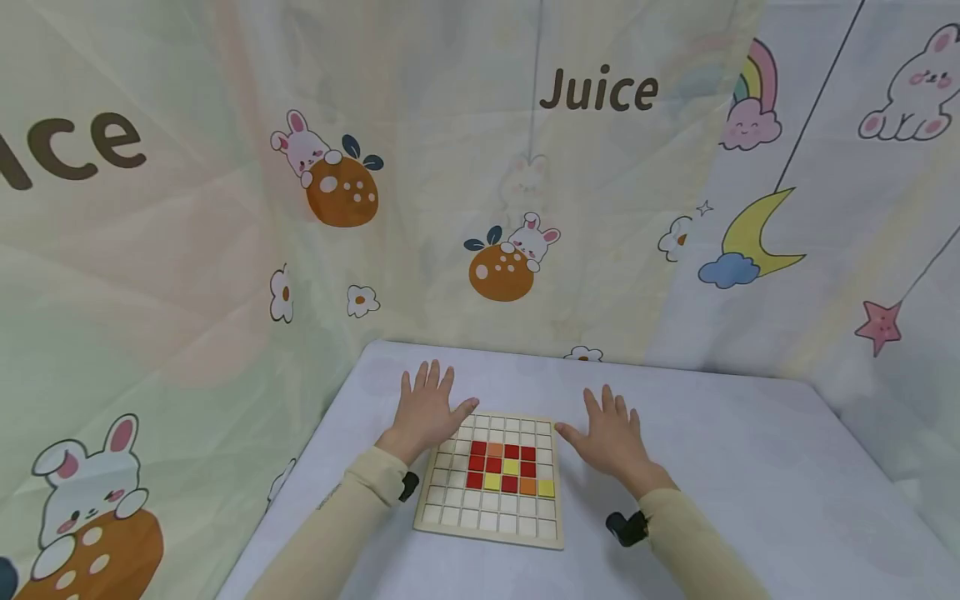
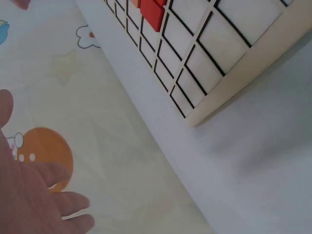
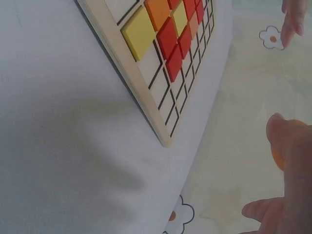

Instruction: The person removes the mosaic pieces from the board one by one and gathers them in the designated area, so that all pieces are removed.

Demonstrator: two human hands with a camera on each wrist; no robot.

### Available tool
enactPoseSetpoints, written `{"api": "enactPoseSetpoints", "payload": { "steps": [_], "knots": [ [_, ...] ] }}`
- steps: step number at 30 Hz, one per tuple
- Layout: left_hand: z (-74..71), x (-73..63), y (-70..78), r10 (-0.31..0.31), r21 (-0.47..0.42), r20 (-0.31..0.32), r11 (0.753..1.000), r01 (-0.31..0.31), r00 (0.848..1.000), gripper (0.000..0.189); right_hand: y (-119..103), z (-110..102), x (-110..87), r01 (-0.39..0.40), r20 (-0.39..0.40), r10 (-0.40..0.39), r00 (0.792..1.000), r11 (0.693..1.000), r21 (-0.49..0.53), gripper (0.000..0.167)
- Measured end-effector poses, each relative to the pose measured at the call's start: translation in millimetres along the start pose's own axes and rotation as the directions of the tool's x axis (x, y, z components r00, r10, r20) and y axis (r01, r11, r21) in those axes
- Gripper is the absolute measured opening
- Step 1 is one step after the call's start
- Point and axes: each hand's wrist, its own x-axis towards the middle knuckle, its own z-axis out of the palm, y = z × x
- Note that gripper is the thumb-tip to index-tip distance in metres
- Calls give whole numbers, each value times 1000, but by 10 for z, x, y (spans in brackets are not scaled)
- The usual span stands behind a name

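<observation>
A square wooden grid board (image 1: 489, 502) lies on the white table, with several red tiles (image 1: 475, 480), a few orange tiles (image 1: 528, 486) and yellow tiles (image 1: 546, 488) set in its middle rows. My left hand (image 1: 426, 412) is held with fingers spread at the board's far left side, its thumb overlapping the far edge in the head view. On the other side, my right hand (image 1: 611, 442) has its fingers spread too, thumb tip close to the far right corner. Neither hand holds anything. Both wrist views show the hands beside the board, against the printed cloth.
White cloth covers the table (image 1: 750, 483), which reaches well to the right of the board. Printed curtains (image 1: 600, 208) with rabbits, flowers and a moon hang behind it and at the sides. A small black device (image 1: 627, 528) is strapped at my right wrist.
</observation>
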Motion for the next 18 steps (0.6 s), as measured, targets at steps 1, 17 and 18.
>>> {"api": "enactPoseSetpoints", "payload": {
  "steps": [1, 17, 18],
  "knots": [
    [16, -10, -6, 7, 2, -10, 1000, -7, 1000, 83, -8, 25, -7, -2, 0, 2, 1000, 1000, -4, 89],
    [437, -280, -133, -21, -90, 26, 996, 23, 999, 85, -167, 498, -187, 11, -11, -11, 1000, 1000, 24, 86],
    [450, -303, -139, -29, -101, 23, 994, 31, 999, 84, -172, 536, -202, 8, -3, -7, 1000, 1000, 27, 86]
  ]
}}
